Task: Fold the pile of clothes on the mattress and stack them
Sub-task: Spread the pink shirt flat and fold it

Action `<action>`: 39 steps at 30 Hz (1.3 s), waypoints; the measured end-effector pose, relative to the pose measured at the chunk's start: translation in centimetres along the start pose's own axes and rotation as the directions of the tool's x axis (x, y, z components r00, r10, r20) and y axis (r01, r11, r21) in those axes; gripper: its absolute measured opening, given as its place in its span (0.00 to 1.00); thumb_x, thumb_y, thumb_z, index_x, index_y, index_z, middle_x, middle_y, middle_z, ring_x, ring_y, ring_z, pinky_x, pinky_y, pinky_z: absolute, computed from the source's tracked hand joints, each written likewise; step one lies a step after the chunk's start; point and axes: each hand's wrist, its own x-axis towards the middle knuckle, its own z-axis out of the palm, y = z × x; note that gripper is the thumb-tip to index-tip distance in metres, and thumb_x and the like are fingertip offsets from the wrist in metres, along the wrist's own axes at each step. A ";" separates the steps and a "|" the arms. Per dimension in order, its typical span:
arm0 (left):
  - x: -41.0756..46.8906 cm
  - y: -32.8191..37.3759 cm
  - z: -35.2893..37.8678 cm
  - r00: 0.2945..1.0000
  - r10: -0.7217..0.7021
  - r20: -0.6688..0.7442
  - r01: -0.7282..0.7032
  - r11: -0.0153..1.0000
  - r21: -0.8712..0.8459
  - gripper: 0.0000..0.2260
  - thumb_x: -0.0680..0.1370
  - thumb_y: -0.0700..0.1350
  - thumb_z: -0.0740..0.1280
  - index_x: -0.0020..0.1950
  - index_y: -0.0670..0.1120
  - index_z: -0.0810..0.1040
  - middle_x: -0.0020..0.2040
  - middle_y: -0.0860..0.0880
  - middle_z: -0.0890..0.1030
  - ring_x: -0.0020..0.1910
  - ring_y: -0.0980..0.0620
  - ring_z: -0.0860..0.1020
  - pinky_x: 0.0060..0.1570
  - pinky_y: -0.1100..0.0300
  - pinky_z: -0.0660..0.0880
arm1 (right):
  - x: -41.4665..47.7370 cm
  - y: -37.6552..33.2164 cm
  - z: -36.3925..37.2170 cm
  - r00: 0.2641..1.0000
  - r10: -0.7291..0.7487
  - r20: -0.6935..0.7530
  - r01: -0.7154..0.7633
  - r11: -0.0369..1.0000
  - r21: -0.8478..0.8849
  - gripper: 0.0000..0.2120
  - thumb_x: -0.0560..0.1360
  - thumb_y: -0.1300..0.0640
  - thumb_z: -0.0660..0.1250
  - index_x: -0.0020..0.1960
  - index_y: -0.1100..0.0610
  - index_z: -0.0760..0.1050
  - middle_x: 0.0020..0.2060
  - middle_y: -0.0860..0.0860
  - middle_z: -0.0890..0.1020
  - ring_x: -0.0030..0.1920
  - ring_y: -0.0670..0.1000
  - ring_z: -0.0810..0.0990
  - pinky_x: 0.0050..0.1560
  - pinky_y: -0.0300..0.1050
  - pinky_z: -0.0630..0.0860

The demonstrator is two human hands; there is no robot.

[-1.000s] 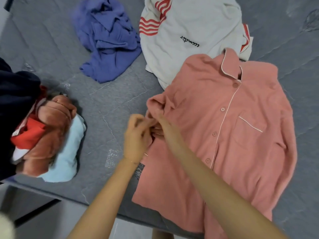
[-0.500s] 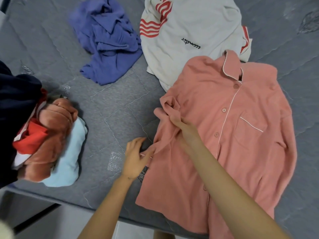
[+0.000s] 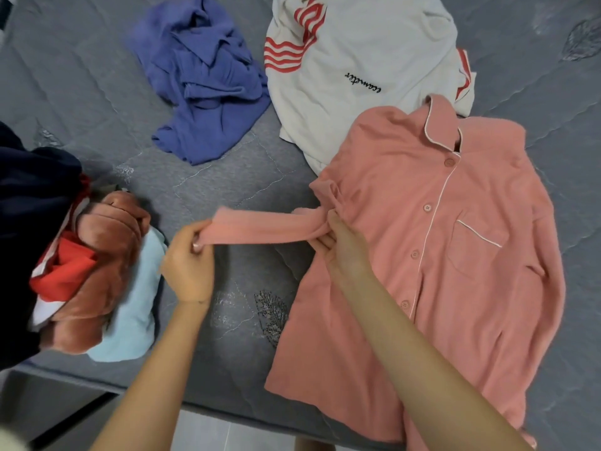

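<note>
Past the near edge of the mattress (image 3: 234, 362) a pale floor (image 3: 208, 432) shows, crossed by a thin joint line. Below the mattress's near left corner lies a grey panel (image 3: 48, 393), with a dark strip (image 3: 74, 418) slanting beneath it. A blurred whitish shape (image 3: 8, 442), too unclear to identify, sits lowest left.

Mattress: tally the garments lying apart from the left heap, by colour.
pink shirt: 1
blue garment: 1
white top: 1
Total: 3
heap: layers overlap, not counted
</note>
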 end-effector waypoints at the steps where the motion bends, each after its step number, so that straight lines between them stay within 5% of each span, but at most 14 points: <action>1: 1.0 0.0 -0.3 0.998 0.037 -0.042 -0.037 0.999 -0.010 0.12 0.71 0.35 0.63 0.50 0.43 0.82 0.49 0.45 0.84 0.48 0.47 0.79 0.49 0.59 0.71 | 0.1 0.5 0.3 1.000 -0.013 -0.002 0.013 1.000 -0.012 0.06 0.81 0.60 0.60 0.51 0.58 0.75 0.39 0.54 0.84 0.40 0.49 0.84 0.40 0.43 0.82; 3: 2.1 -1.0 -0.5 0.984 0.177 -0.010 -0.176 0.984 0.040 0.14 0.69 0.31 0.63 0.49 0.42 0.82 0.52 0.44 0.83 0.52 0.48 0.79 0.53 0.59 0.71 | 0.3 1.3 0.6 0.998 -0.052 -0.030 0.050 0.996 -0.077 0.06 0.82 0.60 0.58 0.54 0.59 0.74 0.44 0.55 0.81 0.43 0.51 0.82 0.41 0.42 0.82; 5: 1.8 -3.4 -0.1 0.944 0.247 0.221 -0.282 0.948 0.145 0.15 0.67 0.34 0.61 0.50 0.41 0.81 0.57 0.42 0.81 0.58 0.42 0.78 0.58 0.53 0.72 | 0.6 2.2 0.3 0.995 -0.070 -0.075 0.054 0.980 -0.189 0.08 0.82 0.63 0.57 0.59 0.60 0.72 0.46 0.55 0.80 0.45 0.52 0.81 0.38 0.39 0.81; 7: 0.4 -5.7 0.4 0.870 0.165 0.464 -0.315 0.911 0.266 0.17 0.70 0.45 0.60 0.53 0.42 0.81 0.64 0.39 0.77 0.64 0.37 0.73 0.63 0.45 0.70 | 1.1 3.4 -0.4 0.988 -0.029 -0.153 -0.017 0.956 -0.292 0.11 0.81 0.67 0.56 0.60 0.65 0.73 0.45 0.56 0.79 0.42 0.52 0.80 0.35 0.38 0.80; 9: -1.0 -6.6 0.8 0.842 0.043 0.538 -0.247 0.917 0.312 0.22 0.72 0.56 0.62 0.57 0.44 0.80 0.70 0.39 0.71 0.70 0.37 0.67 0.68 0.44 0.65 | 1.3 4.4 -1.0 0.975 -0.021 -0.223 -0.067 0.924 -0.377 0.11 0.79 0.68 0.58 0.58 0.70 0.74 0.44 0.59 0.80 0.40 0.53 0.80 0.34 0.38 0.80; 12: -0.4 -5.3 1.2 0.893 -0.113 0.436 0.037 0.983 0.179 0.20 0.72 0.56 0.71 0.57 0.43 0.80 0.71 0.37 0.68 0.72 0.41 0.64 0.72 0.53 0.60 | 1.4 4.8 -1.4 0.959 -0.125 -0.254 0.002 0.901 -0.434 0.05 0.78 0.66 0.62 0.53 0.65 0.74 0.41 0.56 0.79 0.37 0.49 0.79 0.32 0.35 0.78; 15: 1.5 -4.8 2.5 0.922 -0.274 0.272 0.260 0.962 0.084 0.20 0.76 0.45 0.70 0.63 0.35 0.72 0.63 0.36 0.73 0.63 0.38 0.71 0.66 0.50 0.66 | 1.3 4.9 -1.4 0.943 -0.204 -0.263 0.068 0.892 -0.447 0.07 0.77 0.67 0.63 0.44 0.57 0.71 0.36 0.49 0.74 0.36 0.46 0.76 0.32 0.32 0.76; 18: 3.0 -4.0 3.8 0.866 -0.465 0.183 0.468 0.883 0.025 0.22 0.73 0.41 0.71 0.64 0.34 0.70 0.57 0.38 0.77 0.56 0.42 0.75 0.59 0.53 0.70 | 1.5 5.4 -1.5 0.958 -0.183 -0.222 0.072 0.900 -0.430 0.09 0.76 0.68 0.64 0.43 0.55 0.74 0.36 0.52 0.77 0.39 0.49 0.77 0.39 0.37 0.79; 20: 3.6 -3.0 4.0 0.790 -0.581 0.195 0.593 0.806 0.000 0.15 0.74 0.40 0.71 0.57 0.36 0.74 0.49 0.40 0.78 0.49 0.47 0.76 0.47 0.60 0.69 | 1.4 5.8 -1.4 0.971 -0.126 -0.204 0.044 0.930 -0.364 0.07 0.77 0.68 0.64 0.43 0.59 0.75 0.37 0.55 0.79 0.39 0.51 0.78 0.39 0.38 0.80; 23: 4.4 -1.3 2.8 0.852 -0.507 0.130 0.514 0.857 -0.022 0.07 0.76 0.41 0.67 0.39 0.42 0.75 0.38 0.40 0.75 0.38 0.48 0.71 0.40 0.53 0.68 | 1.4 6.0 -1.3 0.983 -0.071 -0.169 0.015 0.950 -0.312 0.04 0.77 0.68 0.65 0.46 0.63 0.77 0.38 0.57 0.80 0.40 0.52 0.80 0.40 0.38 0.81; 27: 7.2 0.9 -1.2 0.962 -0.256 -0.098 0.240 0.960 -0.144 0.08 0.76 0.43 0.65 0.42 0.39 0.73 0.35 0.40 0.70 0.35 0.51 0.64 0.40 0.55 0.65 | 1.5 6.0 0.1 0.988 -0.017 -0.151 -0.020 0.970 -0.244 0.12 0.77 0.68 0.65 0.60 0.65 0.73 0.41 0.55 0.81 0.41 0.49 0.81 0.43 0.36 0.81; 32: 12.2 2.7 -5.1 0.969 -0.140 -0.204 0.100 0.976 -0.194 0.10 0.75 0.46 0.64 0.35 0.47 0.67 0.29 0.54 0.65 0.35 0.56 0.62 0.39 0.58 0.63 | 1.8 4.8 3.6 0.989 -0.081 -0.123 0.060 0.984 -0.166 0.23 0.76 0.58 0.69 0.69 0.57 0.68 0.52 0.50 0.80 0.51 0.50 0.80 0.58 0.43 0.77; 36: 15.6 2.8 -7.8 0.940 -0.138 -0.312 0.084 0.980 -0.180 0.11 0.73 0.51 0.65 0.34 0.54 0.64 0.31 0.57 0.67 0.37 0.56 0.66 0.41 0.60 0.67 | 2.8 2.8 5.1 0.982 -0.016 -0.190 -0.016 0.986 -0.164 0.20 0.77 0.45 0.66 0.62 0.57 0.73 0.59 0.56 0.79 0.56 0.53 0.79 0.55 0.45 0.78; 39: 18.1 2.2 -9.3 0.944 -0.081 -0.321 0.061 0.995 -0.074 0.09 0.72 0.53 0.63 0.35 0.54 0.65 0.35 0.57 0.73 0.39 0.51 0.73 0.46 0.58 0.73 | 3.8 2.1 6.1 0.981 0.005 -0.195 -0.036 0.987 -0.159 0.20 0.76 0.46 0.68 0.61 0.58 0.74 0.57 0.55 0.80 0.56 0.54 0.79 0.52 0.44 0.78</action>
